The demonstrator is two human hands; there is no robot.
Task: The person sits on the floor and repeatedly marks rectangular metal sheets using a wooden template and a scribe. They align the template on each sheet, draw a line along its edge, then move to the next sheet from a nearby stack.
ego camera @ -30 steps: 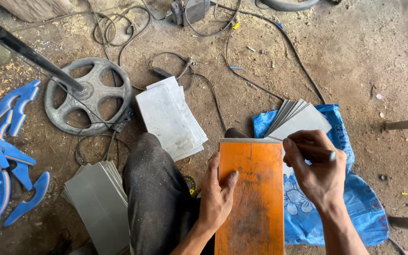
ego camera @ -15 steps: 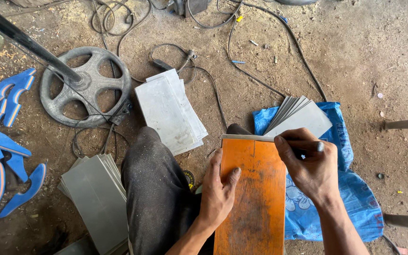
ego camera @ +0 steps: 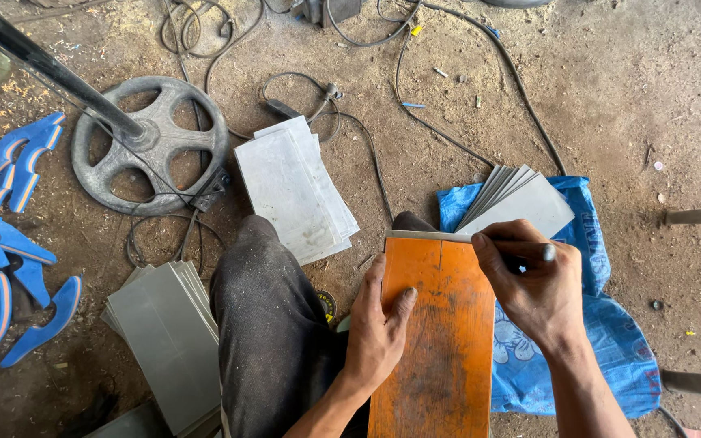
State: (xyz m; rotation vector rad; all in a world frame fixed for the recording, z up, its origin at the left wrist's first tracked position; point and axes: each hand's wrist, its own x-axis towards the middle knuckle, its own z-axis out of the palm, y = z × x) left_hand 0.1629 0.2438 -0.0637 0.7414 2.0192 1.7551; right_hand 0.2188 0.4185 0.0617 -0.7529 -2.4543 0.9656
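An orange rectangular plate (ego camera: 440, 349) lies lengthwise across my lap, over a grey metal sheet whose far edge (ego camera: 423, 236) shows beyond it. My left hand (ego camera: 379, 324) presses flat on the orange plate's left side, thumb spread. My right hand (ego camera: 533, 284) is closed around a thin dark marking tool (ego camera: 529, 250), its tip at the plate's far right corner. My dark trouser leg (ego camera: 273, 324) is beside the plate on the left.
A fanned stack of grey sheets (ego camera: 517, 199) rests on a blue cloth (ego camera: 602, 324) at right. More grey sheets (ego camera: 298, 186) lie ahead and another pile (ego camera: 168, 337) at lower left. A wheel-shaped stand base (ego camera: 148, 146), blue curved parts (ego camera: 6, 243) and cables (ego camera: 415, 113) cover the dirt floor.
My right hand with the tool has slid left along the plate's far edge toward the corner. The left hand keeps pressing the orange plate.
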